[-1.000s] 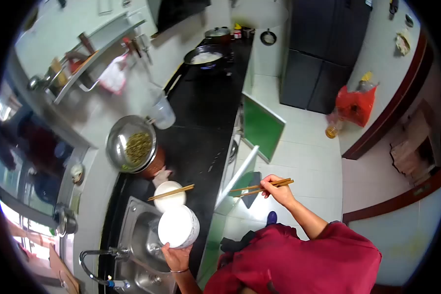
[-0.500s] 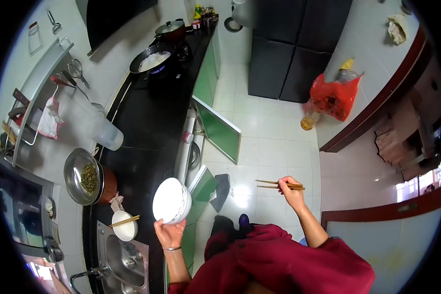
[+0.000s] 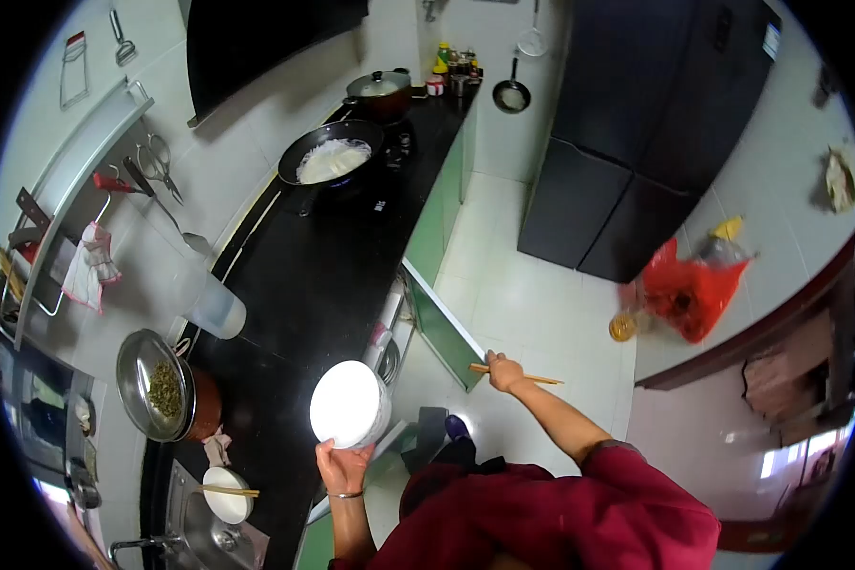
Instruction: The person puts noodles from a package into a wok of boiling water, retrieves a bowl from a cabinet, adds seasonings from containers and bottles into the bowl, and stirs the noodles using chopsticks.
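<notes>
A white bowl (image 3: 350, 407) is tilted in my left hand (image 3: 343, 465), whose fingers grip its lower rim beside the counter edge. A pair of wooden chopsticks (image 3: 541, 380) lies in my right hand (image 3: 503, 371), which is closed. That same hand is at the outer top corner of an open green cabinet door (image 3: 439, 323) and seems to touch it; the fingertips are partly hidden. Over the sink side, a second white bowl (image 3: 226, 503) has another pair of chopsticks (image 3: 220, 490) across it.
The black counter (image 3: 285, 275) carries a wok (image 3: 332, 152) with white food and a lidded pot (image 3: 380, 93) behind it. A metal strainer basin (image 3: 152, 380) holds green bits above a brown pot. A red bag (image 3: 686, 294) hangs at right, near a dark fridge (image 3: 627, 142).
My right hand has moved left with the chopsticks, to the open cabinet door. The view has shifted toward the stove, and my left hand still holds the bowl.
</notes>
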`<state>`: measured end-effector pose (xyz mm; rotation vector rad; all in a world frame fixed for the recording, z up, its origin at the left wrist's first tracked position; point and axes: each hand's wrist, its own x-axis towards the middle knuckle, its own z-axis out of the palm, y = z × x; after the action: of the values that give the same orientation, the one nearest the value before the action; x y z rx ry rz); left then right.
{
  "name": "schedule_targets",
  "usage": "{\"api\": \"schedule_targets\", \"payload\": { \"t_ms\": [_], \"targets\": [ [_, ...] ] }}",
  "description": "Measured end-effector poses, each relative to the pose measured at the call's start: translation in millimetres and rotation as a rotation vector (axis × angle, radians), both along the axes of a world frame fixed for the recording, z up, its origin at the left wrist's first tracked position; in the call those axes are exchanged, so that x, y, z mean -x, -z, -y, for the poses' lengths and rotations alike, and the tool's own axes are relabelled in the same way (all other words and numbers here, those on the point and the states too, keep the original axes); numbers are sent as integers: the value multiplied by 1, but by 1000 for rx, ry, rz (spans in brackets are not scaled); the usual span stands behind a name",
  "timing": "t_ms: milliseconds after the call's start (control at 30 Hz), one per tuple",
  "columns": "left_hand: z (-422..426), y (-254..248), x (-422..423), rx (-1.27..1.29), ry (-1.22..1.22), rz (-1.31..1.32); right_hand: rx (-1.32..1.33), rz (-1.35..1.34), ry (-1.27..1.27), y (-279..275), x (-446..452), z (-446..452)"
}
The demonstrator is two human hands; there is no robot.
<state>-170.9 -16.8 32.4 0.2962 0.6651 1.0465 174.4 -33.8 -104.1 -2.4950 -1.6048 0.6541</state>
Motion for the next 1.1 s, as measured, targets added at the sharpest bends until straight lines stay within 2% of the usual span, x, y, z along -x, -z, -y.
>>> {"api": "schedule_targets", "payload": {
  "t_ms": [33, 100, 133, 200, 300, 367, 433, 533, 633, 667, 767, 800, 933, 1033, 1100],
  "targets": [
    [-5, -2, -6, 5, -21, 6, 5, 6, -21, 17, -6, -11],
    [-22, -4, -16, -16, -31, -9, 154, -194, -54, 47, -17, -42],
    [-30, -3, -20, 3, -63, 19, 153, -196, -69, 34, -16, -53],
    [-46, 2, -21, -13, -51, 19, 375, -175, -144, 8, -8, -62],
    [-56, -4, -29, 6, -76, -29, 404, -244, -255, 33, 3, -65],
    [-67, -10, -45, 20, -129, -58, 328, -250, -393, 23, 19, -64],
    [-71, -10, -57, 66, -243, -100, 207, -220, -674, 80, 25, -69],
    [-77, -4, -73, 65, -272, -89, 354, -227, -593, 56, 24, -93],
    [-82, -1, -91, 75, -295, -62, 304, -303, -545, -33, -9, -123],
    [-85, -3, -101, 82, -342, -92, 251, -303, -555, -44, -28, -133],
    [-92, -5, -135, 70, -408, -113, 84, -367, -451, -29, -98, -158],
    [-97, -7, -150, 78, -429, -108, 73, -361, -469, -33, -125, -167],
    [-119, -2, -192, 115, -472, -51, -97, -549, -225, -63, -215, -197],
    [-134, -2, -221, 120, -471, -52, -190, -563, -186, -85, -262, -216],
    [-144, -8, -239, 96, -476, -120, -320, -444, -184, -101, -284, -240]
  ]
}}
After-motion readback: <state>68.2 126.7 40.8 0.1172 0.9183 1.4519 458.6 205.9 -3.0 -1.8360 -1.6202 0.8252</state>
